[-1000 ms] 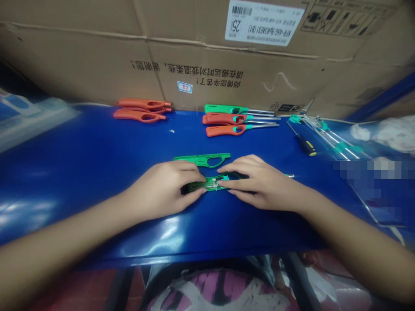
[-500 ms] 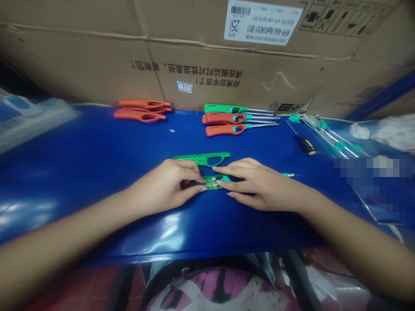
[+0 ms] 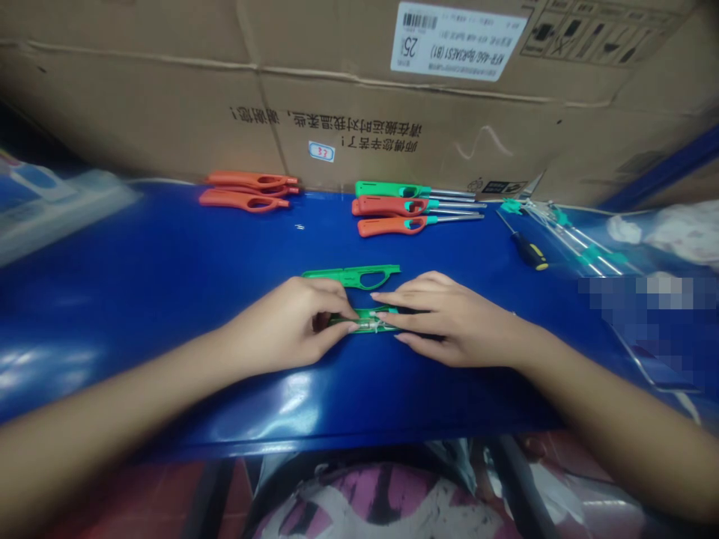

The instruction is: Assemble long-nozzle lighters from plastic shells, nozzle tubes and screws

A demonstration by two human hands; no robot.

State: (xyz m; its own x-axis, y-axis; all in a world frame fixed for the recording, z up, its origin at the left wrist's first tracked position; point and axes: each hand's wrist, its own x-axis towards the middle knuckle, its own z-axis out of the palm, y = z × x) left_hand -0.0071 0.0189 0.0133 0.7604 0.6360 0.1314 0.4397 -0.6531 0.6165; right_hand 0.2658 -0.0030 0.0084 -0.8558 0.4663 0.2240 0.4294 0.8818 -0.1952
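Note:
In the middle of the table lies an open green lighter half-shell (image 3: 362,328), with small pale parts and a thin wire inside it. My left hand (image 3: 297,318) pinches its left end between thumb and fingers. Over the right end rests my right hand (image 3: 454,322), thumb at the near edge, a finger on the inner parts and another along the far edge. It hides the lighter's front end. Just behind, a matching empty green half-shell (image 3: 351,275) with a trigger loop lies on the table, partly behind my left fingers.
Orange lighter handles (image 3: 247,201) lie at the back left. Assembled lighters with metal tubes (image 3: 393,226) are at the back centre. To the right are a black-and-yellow screwdriver (image 3: 528,251) and several loose metal tubes (image 3: 584,243). A cardboard box (image 3: 168,97) walls off the back.
The metal tip that showed beyond my right hand is now out of sight. My right fingers have shifted slightly on the half-shell; my left hand keeps its pinch.

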